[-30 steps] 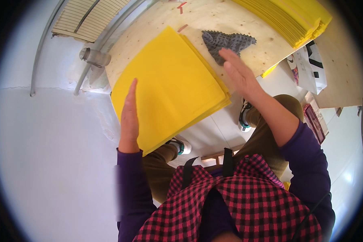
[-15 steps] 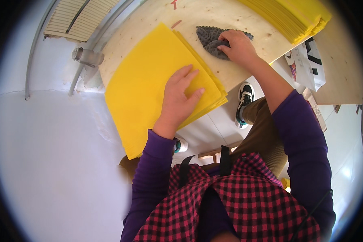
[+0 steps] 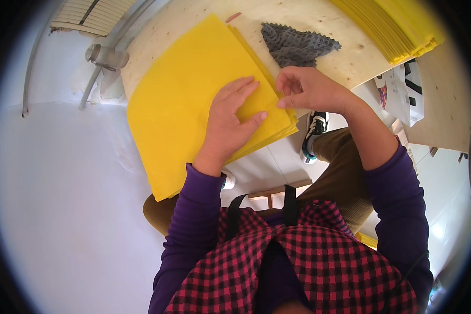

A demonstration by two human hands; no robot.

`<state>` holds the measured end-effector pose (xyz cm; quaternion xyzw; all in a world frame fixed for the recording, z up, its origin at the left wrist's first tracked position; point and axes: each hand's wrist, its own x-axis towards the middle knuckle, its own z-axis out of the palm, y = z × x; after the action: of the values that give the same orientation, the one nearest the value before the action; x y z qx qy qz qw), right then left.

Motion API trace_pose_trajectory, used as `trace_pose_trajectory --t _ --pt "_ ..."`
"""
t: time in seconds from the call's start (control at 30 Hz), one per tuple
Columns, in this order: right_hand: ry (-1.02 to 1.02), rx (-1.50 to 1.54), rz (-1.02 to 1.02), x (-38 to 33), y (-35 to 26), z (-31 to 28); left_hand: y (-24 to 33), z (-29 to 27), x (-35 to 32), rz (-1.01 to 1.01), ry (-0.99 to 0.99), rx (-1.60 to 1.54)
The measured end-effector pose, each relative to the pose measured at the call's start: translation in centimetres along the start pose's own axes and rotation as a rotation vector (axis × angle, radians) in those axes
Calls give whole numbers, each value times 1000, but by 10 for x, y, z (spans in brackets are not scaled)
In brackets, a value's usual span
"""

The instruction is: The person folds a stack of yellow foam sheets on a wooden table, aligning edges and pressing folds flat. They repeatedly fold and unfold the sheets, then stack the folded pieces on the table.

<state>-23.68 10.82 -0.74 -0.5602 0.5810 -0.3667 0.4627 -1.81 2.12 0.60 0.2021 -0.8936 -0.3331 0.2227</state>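
A stack of thin yellow sheets (image 3: pixel 178 99) lies on the pale wooden table in front of me, its lower end reaching past the edge. My left hand (image 3: pixel 230 112) rests flat on the top sheet, thumb and fingers spread. Near the stack's right edge is my right hand (image 3: pixel 309 91), fingers loosely curled and thumb a little apart, with nothing visible between them. Just beyond that hand a crumpled dark grey textured cloth (image 3: pixel 298 47) lies on the table, untouched.
A second, thicker yellow stack (image 3: pixel 392 31) sits at the table's far right. A white bag (image 3: pixel 405 94) with dark print stands beside the table edge. To the left are a white wall (image 3: pixel 63 183) and a metal pipe fitting (image 3: pixel 105 56). A wooden stool-like frame (image 3: pixel 280 192) shows below.
My right hand has let go of the grey cloth and come left and nearer, to the yellow stack's edge. The cloth now lies spread out more. My left hand stays on the stack.
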Motion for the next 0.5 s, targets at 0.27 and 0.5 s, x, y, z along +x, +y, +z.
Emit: trace_pose_trajectory --t 0.27,0.5 --pt "-100 -29 112 2 -4 5 -1 0 0 3 1 -8" --pt "-117 72 135 3 -2 4 -2 1 -1 9 8 -5"
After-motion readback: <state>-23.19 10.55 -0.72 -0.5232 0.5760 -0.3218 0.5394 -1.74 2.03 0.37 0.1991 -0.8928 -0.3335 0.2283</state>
